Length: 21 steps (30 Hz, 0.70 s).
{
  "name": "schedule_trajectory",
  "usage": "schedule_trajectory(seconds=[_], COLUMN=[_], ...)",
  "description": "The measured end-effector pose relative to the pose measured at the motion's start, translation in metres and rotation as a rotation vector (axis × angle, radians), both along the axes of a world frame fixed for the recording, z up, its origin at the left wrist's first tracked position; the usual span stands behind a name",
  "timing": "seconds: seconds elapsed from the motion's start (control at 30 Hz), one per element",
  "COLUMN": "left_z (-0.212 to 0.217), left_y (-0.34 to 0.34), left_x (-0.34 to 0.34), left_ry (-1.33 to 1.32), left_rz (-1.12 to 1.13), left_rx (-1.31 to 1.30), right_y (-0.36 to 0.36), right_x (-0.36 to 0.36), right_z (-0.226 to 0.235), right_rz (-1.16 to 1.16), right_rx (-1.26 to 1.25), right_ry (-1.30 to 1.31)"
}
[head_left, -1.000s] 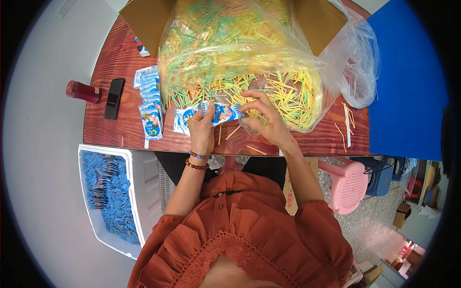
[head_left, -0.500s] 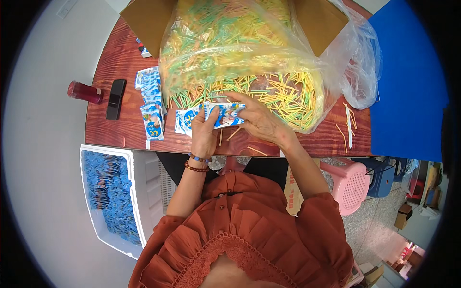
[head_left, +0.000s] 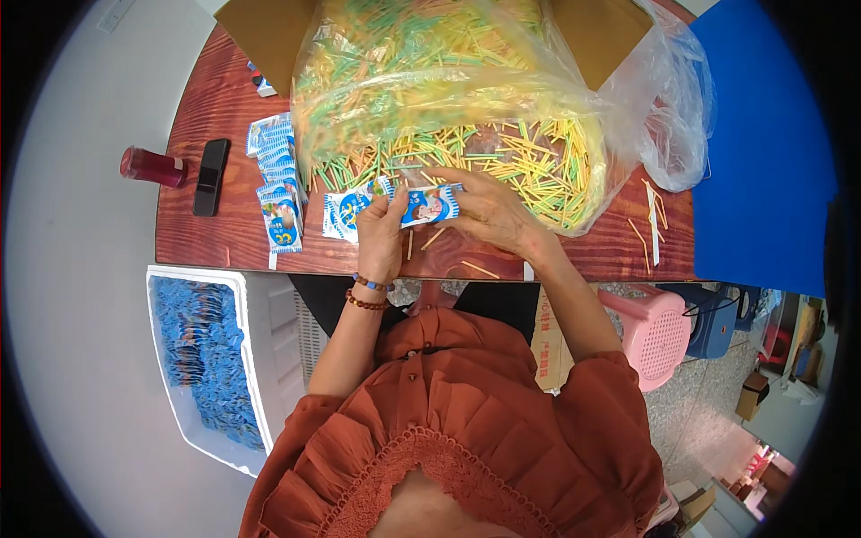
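Both hands meet over the front edge of the reddish-brown wooden worktop (head_left: 206,242). Left hand (head_left: 381,238) and right hand (head_left: 489,211) share one small blue-and-white printed plastic sachet (head_left: 429,204), held just above the worktop, in front of the heap of thin yellow and green plastic sticks (head_left: 529,166). Left grip: fingers pressed together on the sachet's left end. Right grip: fingers closed over its right end, thumb side hidden, so exact pinch unclear.

Handling, judged: the sachet looks light, thin, floppy and a bit slick; best taken by the flat ends or edges, gently, since it would crease or slip under a loose pinch.

Around: a second similar sachet (head_left: 345,213) lies just left of the held one. A row of more blue-and-white sachets (head_left: 276,184) runs along the worktop further left. Sticks spill from a big clear plastic bag (head_left: 668,108); a few strays lie at right. Black phone (head_left: 212,176) and red bottle (head_left: 152,168) at far left. White plastic crate (head_left: 269,332) of blue packets sits below the worktop, left of the person.
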<state>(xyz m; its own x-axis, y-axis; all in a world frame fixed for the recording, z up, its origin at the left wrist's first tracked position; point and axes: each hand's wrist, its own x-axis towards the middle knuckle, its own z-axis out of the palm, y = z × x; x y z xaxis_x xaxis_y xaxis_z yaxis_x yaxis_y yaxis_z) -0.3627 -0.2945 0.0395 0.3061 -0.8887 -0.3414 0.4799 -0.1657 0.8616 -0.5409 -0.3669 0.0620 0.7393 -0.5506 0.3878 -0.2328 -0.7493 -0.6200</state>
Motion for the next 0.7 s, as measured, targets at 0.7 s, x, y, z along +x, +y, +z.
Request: schedule_trajectory(seconds=[0.7], left_z=[-0.024], left_y=[0.001], left_x=[0.0], left_ry=[0.13], left_rz=[-0.021], left_rx=[-0.054], right_y=[0.006], right_x=[0.002], right_z=[-0.007], right_rz=[-0.056], right_rx=[-0.076], right_ry=[0.041])
